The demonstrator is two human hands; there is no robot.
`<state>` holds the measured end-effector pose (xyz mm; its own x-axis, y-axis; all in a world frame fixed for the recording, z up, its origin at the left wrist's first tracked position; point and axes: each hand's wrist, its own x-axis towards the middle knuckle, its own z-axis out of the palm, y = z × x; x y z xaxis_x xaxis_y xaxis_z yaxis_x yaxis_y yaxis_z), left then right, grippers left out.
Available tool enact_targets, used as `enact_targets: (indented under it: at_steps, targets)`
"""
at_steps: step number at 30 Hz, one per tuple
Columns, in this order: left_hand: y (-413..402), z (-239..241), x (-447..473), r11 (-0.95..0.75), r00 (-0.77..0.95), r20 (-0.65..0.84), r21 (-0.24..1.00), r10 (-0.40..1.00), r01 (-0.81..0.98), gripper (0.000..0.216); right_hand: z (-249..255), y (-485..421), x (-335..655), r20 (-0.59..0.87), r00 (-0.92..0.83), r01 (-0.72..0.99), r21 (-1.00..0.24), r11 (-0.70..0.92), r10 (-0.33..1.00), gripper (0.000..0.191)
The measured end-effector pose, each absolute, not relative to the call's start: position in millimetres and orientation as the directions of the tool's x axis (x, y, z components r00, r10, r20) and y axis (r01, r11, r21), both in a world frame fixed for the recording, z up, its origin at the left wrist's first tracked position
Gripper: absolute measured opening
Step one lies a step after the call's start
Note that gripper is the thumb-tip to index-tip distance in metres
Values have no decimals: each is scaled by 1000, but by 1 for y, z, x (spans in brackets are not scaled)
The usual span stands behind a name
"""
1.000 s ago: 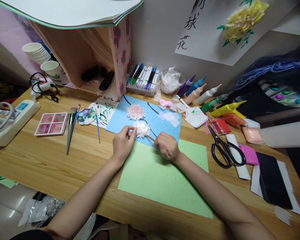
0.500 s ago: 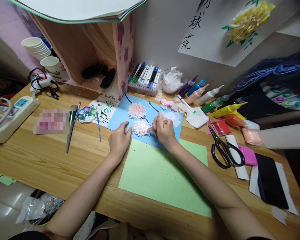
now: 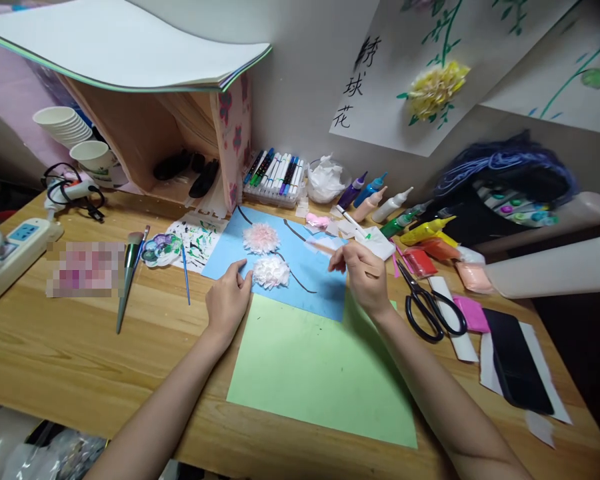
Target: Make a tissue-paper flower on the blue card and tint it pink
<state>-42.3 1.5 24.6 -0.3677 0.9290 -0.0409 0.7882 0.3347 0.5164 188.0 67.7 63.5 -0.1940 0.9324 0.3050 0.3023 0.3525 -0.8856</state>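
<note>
A blue sheet of paper (image 3: 300,297) lies before me with a pink fluffy paper flower (image 3: 261,238) and a white one (image 3: 271,272) on it. Dark curved lines run across the sheet, one of them down and right from the white flower. My left hand (image 3: 225,300) rests, fingers loosely spread, at the sheet's left edge beside the white flower. Over the right edge, my right hand (image 3: 364,279) is closed, with a thin light-brown stick (image 3: 324,248) poking out to its left; the stick's kind is unclear. A green sheet (image 3: 320,373) lies nearer me, partly under my right forearm.
Scissors (image 3: 430,303) and a black phone-like slab (image 3: 517,360) lie at right. Glue or paint bottles (image 3: 393,203) and a box of markers (image 3: 275,177) line the back. Brushes (image 3: 129,280) and a painted palette (image 3: 163,250) lie left, near a power strip (image 3: 17,253).
My right hand has moved right, away from the white flower, uncovering the dark line beside it. My left hand stays by the sheet's edge. The camera view has shifted.
</note>
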Motion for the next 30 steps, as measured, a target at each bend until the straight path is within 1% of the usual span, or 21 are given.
enact_targets:
  at_steps: [1, 3, 6, 8, 10, 12, 14, 16, 18, 20, 23, 26, 30]
  targets:
    - [1, 25, -42, 332, -365, -40, 512, 930, 792, 36, 59, 73, 196, 355, -180, 377, -837, 397, 918, 29]
    - [2, 25, -43, 330, -360, -40, 505, 932, 798, 36, 46, 83, 207, 420, -221, 527, -708, 470, 880, 15]
    - [2, 25, -43, 330, -358, -42, 500, 933, 800, 36, 21, 97, 213, 421, -402, 638, -508, 579, 813, 10]
    - [3, 24, -44, 330, -358, -43, 501, 933, 800, 35, 7, 102, 211, 412, -438, 699, -403, 591, 799, 4]
    - [3, 23, -44, 328, -357, -40, 502, 933, 801, 35, 0, 104, 207, 421, -428, 746, -335, 576, 800, 8]
    - [3, 23, -44, 326, -357, -36, 500, 933, 802, 35, 0, 105, 203, 434, -413, 767, -309, 562, 801, 13]
    - [3, 23, -44, 325, -357, -34, 498, 934, 804, 35, 3, 106, 202, 441, -402, 769, -312, 557, 802, 14]
    - [3, 24, -44, 326, -355, -38, 498, 934, 804, 36, 8, 105, 202, 461, -376, 762, -340, 551, 804, 13]
    - [2, 25, -44, 327, -352, -47, 501, 935, 801, 36, 14, 104, 203, 483, -325, 744, -400, 534, 814, 13]
    - [2, 26, -44, 328, -351, -54, 508, 935, 797, 36, 21, 101, 205, 478, -260, 716, -487, 500, 839, 13]
    - [2, 26, -44, 320, -346, -49, 517, 937, 794, 36, 31, 95, 207, 418, -179, 672, -609, 420, 891, 10]
    - [2, 25, -44, 315, -344, -40, 514, 938, 798, 37, 38, 90, 210, 367, -116, 631, -690, 354, 923, 8]
    - [2, 24, -44, 312, -344, -35, 516, 938, 798, 37, 42, 87, 215, 308, -77, 504, -809, 304, 948, 6]
